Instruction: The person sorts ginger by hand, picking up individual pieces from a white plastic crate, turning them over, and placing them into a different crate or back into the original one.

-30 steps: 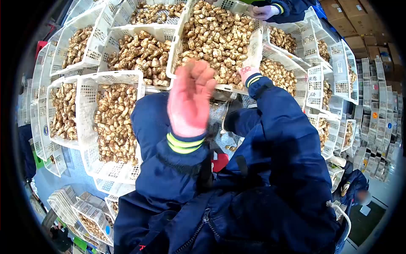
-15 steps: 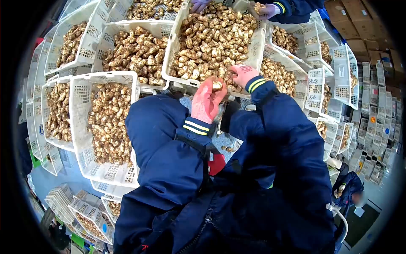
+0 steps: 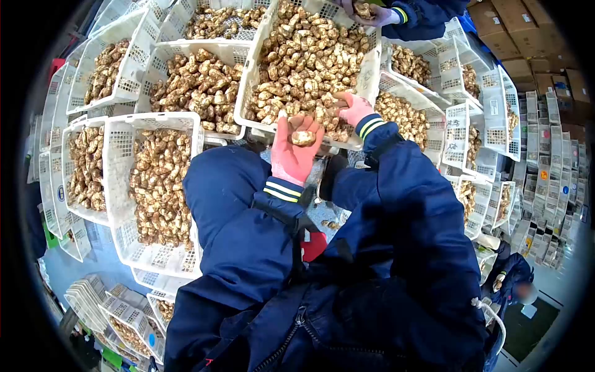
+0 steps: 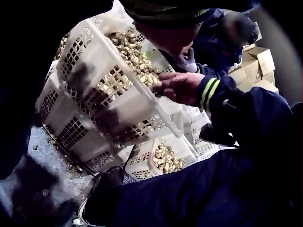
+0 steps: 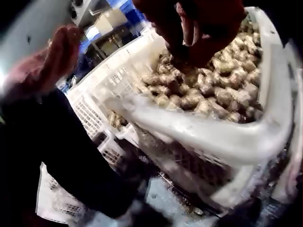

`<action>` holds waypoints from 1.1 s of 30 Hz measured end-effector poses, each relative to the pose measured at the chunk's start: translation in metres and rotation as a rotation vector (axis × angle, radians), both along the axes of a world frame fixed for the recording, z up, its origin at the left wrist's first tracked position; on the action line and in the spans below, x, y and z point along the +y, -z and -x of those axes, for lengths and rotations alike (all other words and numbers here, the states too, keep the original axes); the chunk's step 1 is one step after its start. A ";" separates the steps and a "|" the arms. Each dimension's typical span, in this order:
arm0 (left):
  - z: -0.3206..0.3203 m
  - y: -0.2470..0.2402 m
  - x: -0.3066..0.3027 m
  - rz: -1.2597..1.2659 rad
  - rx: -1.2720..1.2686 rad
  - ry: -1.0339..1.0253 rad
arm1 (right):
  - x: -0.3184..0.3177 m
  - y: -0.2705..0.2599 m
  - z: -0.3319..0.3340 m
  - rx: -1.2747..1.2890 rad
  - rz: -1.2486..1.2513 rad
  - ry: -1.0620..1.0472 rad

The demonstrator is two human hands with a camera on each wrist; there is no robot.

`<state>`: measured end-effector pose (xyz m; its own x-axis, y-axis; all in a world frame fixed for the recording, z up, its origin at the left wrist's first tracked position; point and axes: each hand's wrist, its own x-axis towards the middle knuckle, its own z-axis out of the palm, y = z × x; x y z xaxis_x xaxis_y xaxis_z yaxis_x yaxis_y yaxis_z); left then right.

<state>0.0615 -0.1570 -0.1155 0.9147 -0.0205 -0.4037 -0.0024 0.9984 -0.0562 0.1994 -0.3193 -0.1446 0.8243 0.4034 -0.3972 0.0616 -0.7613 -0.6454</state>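
Observation:
In my left hand [image 3: 295,152], palm up at the near rim of the large white crate [image 3: 243,102], I hold a stubby brown-and-cream mushroom [image 3: 303,138]. It lies in the bent fingers, with the thumb raised beside it. My right hand [image 3: 356,110] reaches over the crate's right near corner, fingers bent down into the heaped mushrooms [image 3: 310,56]. In the right wrist view its fingertips are dark against the pile [image 5: 208,94], and whether they pinch a piece I cannot tell. Both hands wear pinkish gloves.
Another person's gloved hand [image 3: 379,16] holds a mushroom at the crate's far right. More mushroom-filled crates stand left [image 3: 114,180] and right [image 3: 443,133]. Cardboard boxes [image 3: 496,25] are stacked far right. A few pieces [image 3: 331,224] lie on the floor between my legs.
My left hand has come down from a raised, blurred position to the crate's near rim, and the mushroom seen in its fingers now faces up. The right hand stays at the crate, fingers reaching in.

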 end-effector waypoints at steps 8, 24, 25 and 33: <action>0.004 0.005 -0.008 -0.447 -0.004 0.123 | 0.031 -0.078 0.038 0.414 -0.908 0.066; 0.006 -0.005 0.006 -0.482 0.082 0.074 | 0.014 -0.003 -0.002 -0.144 0.495 -0.297; 0.006 -0.006 0.006 -0.461 0.081 0.079 | 0.017 0.003 0.003 -0.158 0.507 -0.336; 0.007 0.017 0.013 -0.213 0.053 0.064 | 0.018 0.032 0.009 -0.221 0.803 -0.636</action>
<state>0.0548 -0.1436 -0.1321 0.8918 0.0134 -0.4522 0.0635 0.9860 0.1544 0.1909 -0.3013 -0.1764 0.6396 0.4726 -0.6063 0.6558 -0.7469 0.1096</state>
